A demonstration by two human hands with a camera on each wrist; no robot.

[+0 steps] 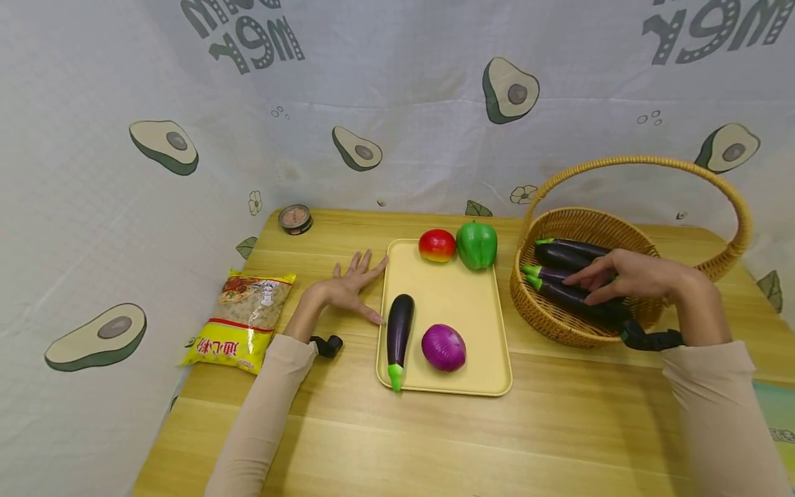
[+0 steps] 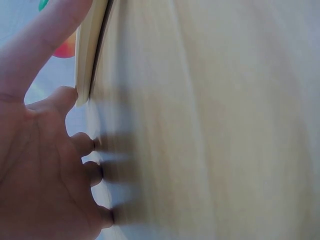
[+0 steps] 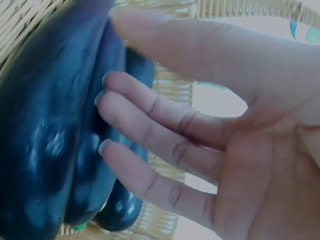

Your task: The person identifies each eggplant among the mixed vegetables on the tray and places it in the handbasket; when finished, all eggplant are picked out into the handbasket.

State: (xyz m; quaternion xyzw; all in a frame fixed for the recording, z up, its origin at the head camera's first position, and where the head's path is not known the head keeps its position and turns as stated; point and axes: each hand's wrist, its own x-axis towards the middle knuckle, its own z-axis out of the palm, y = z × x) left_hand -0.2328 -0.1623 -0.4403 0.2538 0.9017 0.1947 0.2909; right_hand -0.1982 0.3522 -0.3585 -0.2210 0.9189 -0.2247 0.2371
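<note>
My left hand (image 1: 346,286) is spread wide at the left edge of a yellow tray (image 1: 459,297), its thumb and index fingertips right at the rim. Its fingertips meet the wooden table in the left wrist view. On the tray lie a dark eggplant (image 1: 400,330), a purple onion (image 1: 444,348), a red-yellow mango-like fruit (image 1: 437,246) and a green bell pepper (image 1: 477,246). Over the wicker basket (image 1: 535,312), my right hand (image 1: 633,274) reaches in among several eggplants (image 3: 40,135). Its thumb and slightly bent fingers stand apart, fingertips close against the eggplants' dark skins.
The basket's tall handle (image 1: 640,160) arches behind the right hand. A yellow bag of pasta (image 1: 242,321) lies left of the left forearm, and a small round tin (image 1: 295,219) sits at the back left. A patterned cloth (image 1: 422,138) hangs behind the table.
</note>
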